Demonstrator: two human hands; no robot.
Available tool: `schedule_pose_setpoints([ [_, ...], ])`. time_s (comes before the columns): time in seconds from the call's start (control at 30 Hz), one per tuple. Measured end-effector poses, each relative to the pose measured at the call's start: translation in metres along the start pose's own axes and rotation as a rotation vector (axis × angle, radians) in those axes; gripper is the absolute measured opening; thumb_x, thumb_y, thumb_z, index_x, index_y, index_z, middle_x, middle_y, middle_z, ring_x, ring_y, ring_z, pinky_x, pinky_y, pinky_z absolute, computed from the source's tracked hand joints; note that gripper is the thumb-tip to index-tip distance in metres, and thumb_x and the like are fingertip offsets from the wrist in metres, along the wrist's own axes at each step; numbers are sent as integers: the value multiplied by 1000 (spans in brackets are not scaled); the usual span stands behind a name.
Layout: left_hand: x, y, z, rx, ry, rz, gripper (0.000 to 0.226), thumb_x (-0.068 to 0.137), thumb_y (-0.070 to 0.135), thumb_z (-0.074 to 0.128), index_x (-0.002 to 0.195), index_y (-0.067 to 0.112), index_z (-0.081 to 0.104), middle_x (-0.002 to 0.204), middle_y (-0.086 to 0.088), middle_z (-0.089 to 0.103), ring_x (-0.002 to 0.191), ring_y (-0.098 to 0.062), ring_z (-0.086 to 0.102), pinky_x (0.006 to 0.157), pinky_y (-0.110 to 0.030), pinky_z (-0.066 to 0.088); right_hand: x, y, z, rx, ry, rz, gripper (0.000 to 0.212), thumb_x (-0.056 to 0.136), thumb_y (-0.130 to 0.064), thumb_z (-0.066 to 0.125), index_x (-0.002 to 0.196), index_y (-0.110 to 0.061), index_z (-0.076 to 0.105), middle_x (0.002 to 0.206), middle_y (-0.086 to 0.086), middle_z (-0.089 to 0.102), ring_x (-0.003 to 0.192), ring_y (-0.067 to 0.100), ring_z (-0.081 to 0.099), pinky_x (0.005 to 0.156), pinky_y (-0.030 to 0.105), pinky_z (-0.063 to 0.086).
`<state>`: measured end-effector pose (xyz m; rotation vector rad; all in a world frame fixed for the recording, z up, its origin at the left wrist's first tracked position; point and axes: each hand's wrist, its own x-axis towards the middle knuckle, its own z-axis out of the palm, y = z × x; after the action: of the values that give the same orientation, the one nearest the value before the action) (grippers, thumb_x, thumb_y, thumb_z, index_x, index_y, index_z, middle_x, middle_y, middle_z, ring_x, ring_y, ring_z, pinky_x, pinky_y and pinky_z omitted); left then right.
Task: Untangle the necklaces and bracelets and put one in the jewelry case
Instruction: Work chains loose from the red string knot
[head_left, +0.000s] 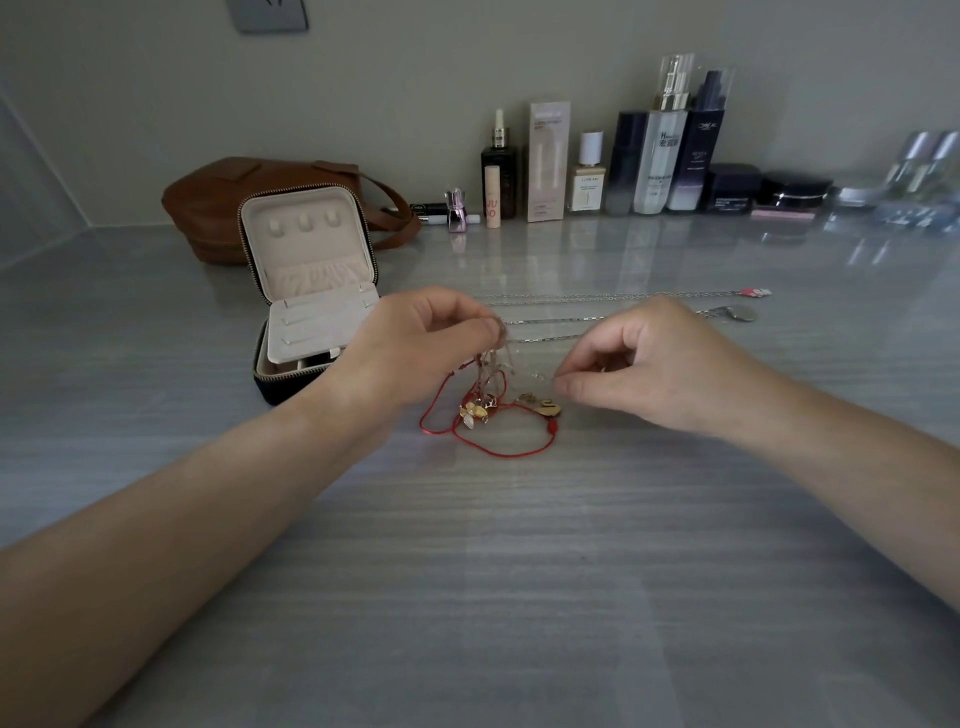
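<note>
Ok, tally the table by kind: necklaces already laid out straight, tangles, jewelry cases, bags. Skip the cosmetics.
Straight necklaces: 2, the pink-pendant necklace and the silver-pendant necklace
Tangle, pinched by the left hand and the right hand: 1
Jewelry case, open: 1
Brown bag: 1
Total: 5

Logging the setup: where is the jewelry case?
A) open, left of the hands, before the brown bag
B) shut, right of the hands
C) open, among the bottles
A: the jewelry case stands with its lid raised, left of the left hand, the brown bag behind it.
</note>
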<state>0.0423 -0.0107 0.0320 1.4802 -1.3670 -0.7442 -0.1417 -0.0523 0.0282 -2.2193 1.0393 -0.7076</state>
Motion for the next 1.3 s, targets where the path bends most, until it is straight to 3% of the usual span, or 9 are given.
schedule_pose_setpoints([
  [0.2, -1, 3, 0, -107, -31, -46, 12, 88, 9, 59, 77, 14, 64, 72, 1, 67, 52, 5, 56, 49, -6, 39, -1, -1, 2, -8, -44, -1, 5, 73, -23, 74, 69, -26, 74, 69, -12, 70, 68, 4, 64, 67, 22, 51],
  [0.37, 0, 1, 0, -116, -30, -39, 13, 87, 11, 61, 75, 16, 64, 62, 6, 65, 53, 2, 55, 50, -8, 39, -1, -1, 5, -40, -82, -6, 2, 74, -25, 74, 73, -25, 75, 70, -14, 71, 68, 1, 63, 70, 23, 51],
  [0.53, -2, 2, 0, -57, -48, -9, 16, 86, 15, 61, 72, 22, 64, 59, 10, 63, 56, 2, 55, 52, -9, 39, -1, -2, 5, 8, -32, -11, 12, 69, -37, 76, 72, -25, 73, 56, -10, 60, 51, 1, 48, 54, 22, 41],
  [0.77, -7, 4, 7, -71, -76, 22, 14, 84, 10, 65, 73, 19, 66, 59, 11, 64, 53, 5, 54, 51, -7, 39, 3, -5, 16, 47, 69, -68, 8, 72, -36, 74, 78, -32, 68, 55, -11, 52, 48, 2, 44, 50, 16, 34],
  [0.97, -6, 2, 6, -43, -55, 36, 17, 82, 11, 67, 70, 23, 66, 57, 13, 64, 57, 3, 55, 55, -7, 42, 3, -4, 14, 14, 81, -59, 6, 78, -27, 72, 73, -31, 72, 68, -14, 67, 62, -1, 58, 58, 11, 42],
  [1.07, -5, 2, 5, -18, -71, 44, 17, 82, 10, 67, 70, 22, 66, 55, 14, 64, 57, 4, 57, 59, -7, 45, 3, -3, 8, 58, 116, -50, 10, 78, -26, 72, 70, -32, 71, 61, -15, 65, 56, -1, 55, 55, 10, 40],
  [1.13, -5, 1, 6, -3, -76, 49, 18, 82, 9, 67, 70, 21, 66, 55, 14, 64, 57, 5, 58, 60, -6, 46, 2, -3, 7, 79, 127, -46, 9, 79, -25, 72, 71, -31, 71, 65, -13, 67, 58, 2, 57, 54, 13, 42],
  [1.23, -6, 1, 7, 34, -73, 70, 20, 82, 9, 67, 68, 23, 66, 56, 14, 65, 58, 2, 58, 62, -10, 46, 1, -5, 5, 132, 142, -35, 7, 79, -25, 72, 74, -29, 73, 73, -6, 70, 71, 11, 63, 65, 22, 48],
  [1.3, -6, 1, 7, 46, -66, 73, 21, 81, 10, 68, 67, 25, 66, 58, 12, 65, 61, -1, 59, 63, -12, 47, 1, -6, 3, 161, 143, -24, 6, 79, -24, 72, 75, -29, 73, 75, -7, 71, 74, 11, 64, 68, 20, 49],
])
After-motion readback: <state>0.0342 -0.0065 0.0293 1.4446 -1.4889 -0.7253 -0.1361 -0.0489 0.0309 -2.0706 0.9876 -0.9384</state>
